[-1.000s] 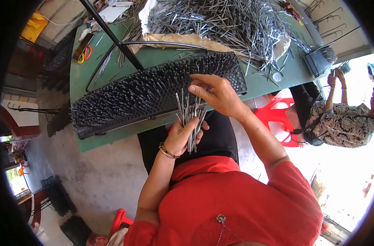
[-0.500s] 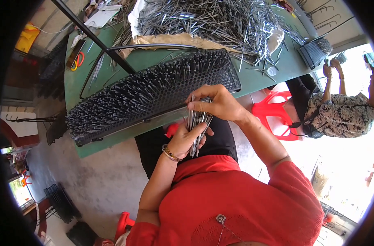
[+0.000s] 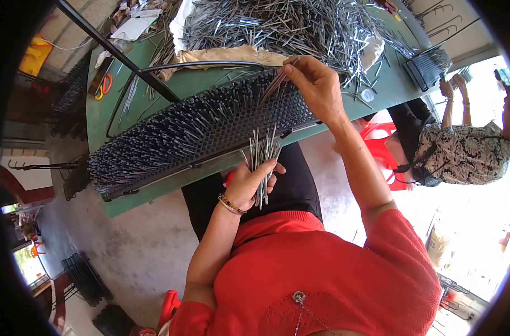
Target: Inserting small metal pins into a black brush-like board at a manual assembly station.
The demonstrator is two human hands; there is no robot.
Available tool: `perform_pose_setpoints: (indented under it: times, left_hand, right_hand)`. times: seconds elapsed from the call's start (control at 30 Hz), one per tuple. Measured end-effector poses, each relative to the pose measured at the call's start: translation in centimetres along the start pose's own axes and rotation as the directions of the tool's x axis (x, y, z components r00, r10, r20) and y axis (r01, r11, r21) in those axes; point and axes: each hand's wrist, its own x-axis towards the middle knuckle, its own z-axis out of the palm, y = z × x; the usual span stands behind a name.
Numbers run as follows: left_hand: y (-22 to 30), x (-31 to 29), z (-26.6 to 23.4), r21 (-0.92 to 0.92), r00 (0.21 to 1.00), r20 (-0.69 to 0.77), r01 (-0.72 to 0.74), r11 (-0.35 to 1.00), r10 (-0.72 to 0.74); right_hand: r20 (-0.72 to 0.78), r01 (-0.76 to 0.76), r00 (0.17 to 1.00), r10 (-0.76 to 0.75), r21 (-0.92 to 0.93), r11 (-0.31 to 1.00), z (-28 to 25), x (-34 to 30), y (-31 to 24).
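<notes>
From the head camera, a bundle of metal rods (image 3: 260, 147) is clamped in the left hand (image 3: 244, 187) at the dial's centre. Toward one o'clock, several thin rods (image 3: 274, 88) are pinched by the right hand (image 3: 321, 92) above the black perforated rack (image 3: 277, 117), packed with rods toward ten. At twelve, a rod heap (image 3: 272, 28) is borne by the green worktop (image 3: 392, 85).

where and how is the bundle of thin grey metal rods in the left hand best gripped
Probably by the upper ends of the thin grey metal rods, pinched from the far side: there they stick out free and fan apart, while the left hand closes round them lower down.
</notes>
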Motion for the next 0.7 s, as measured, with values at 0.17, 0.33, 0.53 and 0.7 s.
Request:
perform_pose_setpoints:
  times: [0.17, 0.33, 0.53, 0.7]
  left_hand:
    - [-0.3, -0.3, -0.1, 0.003, 1.0, 0.009, 0.007, 1.0, -0.007]
    - [-0.3, -0.4, -0.1, -0.018, 1.0, 0.01, 0.014, 1.0, -0.014]
    - [-0.2, -0.5, -0.1, -0.025, 1.0, 0.011, 0.011, 1.0, -0.011]
    - [-0.3, -0.5, -0.1, -0.019, 1.0, 0.008, 0.013, 1.0, -0.013]
  right_hand:
    - [0.024, 0.054, 0.998, -0.052, -0.102, 0.993, 0.0, -0.2, 0.1]
    - [0.052, 0.11, 0.994, -0.099, -0.274, 0.956, 0.3, -0.7, -0.2]
    - [0.17, 0.364, 0.931, -0.324, -0.331, 0.871, 0.7, -0.6, 0.1]
    - [0.207, 0.398, 0.916, -0.344, -0.366, 0.841, 1.1, -0.6, -0.3]
